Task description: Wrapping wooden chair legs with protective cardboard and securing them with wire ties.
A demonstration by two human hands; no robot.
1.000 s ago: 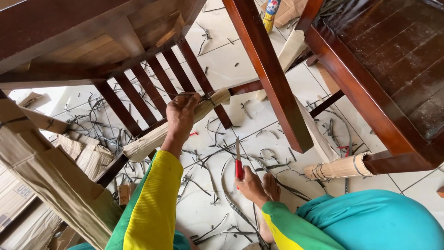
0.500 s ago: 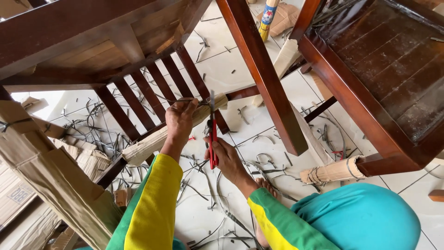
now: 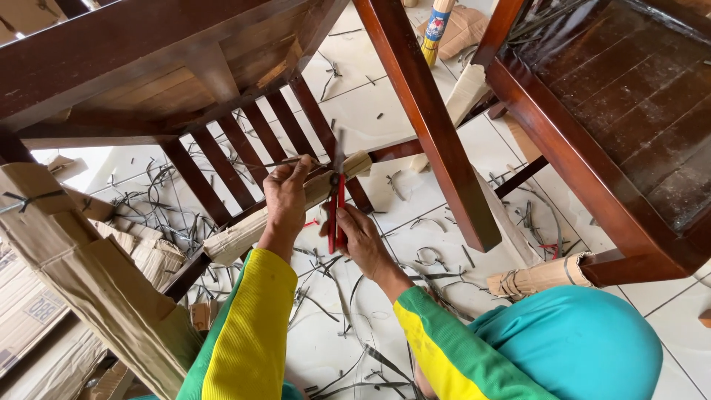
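My left hand [image 3: 286, 198] pinches a thin dark plastic strap [image 3: 285, 161] against a chair leg wrapped in brown corrugated cardboard [image 3: 248, 228]. My right hand [image 3: 361, 235] grips red-handled scissors [image 3: 337, 209], blades pointing up at the strap near the wrapped leg's end [image 3: 356, 163]. The dark wooden chair [image 3: 185, 81] lies tipped above, its slatted back [image 3: 244, 148] behind my hands. Both arms wear yellow and green sleeves.
A second dark wooden chair [image 3: 629, 104] stands at right, one leg end wrapped in cardboard [image 3: 544, 275]. A thick chair leg [image 3: 437, 133] crosses the middle. Cut straps [image 3: 429, 259] litter the white tiled floor [image 3: 355, 96]. Cardboard-wrapped parts [image 3: 81, 274] lie left. A broom handle [image 3: 435, 26] shows up top.
My right hand lifted the scissors from the floor up to the strap at the wrapped leg. My left hand kept its hold on the strap.
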